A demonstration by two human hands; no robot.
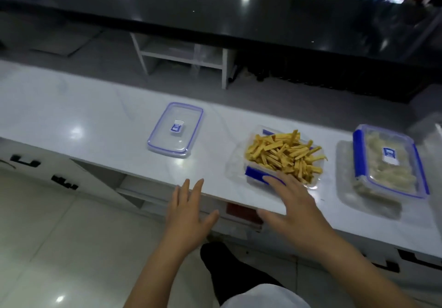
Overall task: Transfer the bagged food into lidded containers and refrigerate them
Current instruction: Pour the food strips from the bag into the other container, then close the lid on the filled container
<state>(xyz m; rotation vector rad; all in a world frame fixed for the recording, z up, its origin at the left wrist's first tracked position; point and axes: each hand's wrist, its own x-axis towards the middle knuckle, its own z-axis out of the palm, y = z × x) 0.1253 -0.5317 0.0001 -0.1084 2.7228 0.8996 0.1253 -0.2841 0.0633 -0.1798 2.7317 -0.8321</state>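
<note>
Nearest the camera, two bare forearms reach forward from the bottom edge toward a long white glossy counter [95, 116]. The left hand [189, 214] hovers at the counter's near edge, palm down, fingers straight and slightly spread, holding nothing. The right hand [294, 202] stretches further, fingers extended and flat, their tips at the near blue-clipped wall of an open clear plastic container [257, 176] heaped with yellow-orange food sticks [284, 154]; it grips nothing. Left of that container, well apart, a loose clear rectangular lid with a blue rim [175, 129] lies flat on the counter. To the right stands a lidded clear container of pale food [389, 161], resting on a crumpled clear plastic bag [346, 188].
</note>
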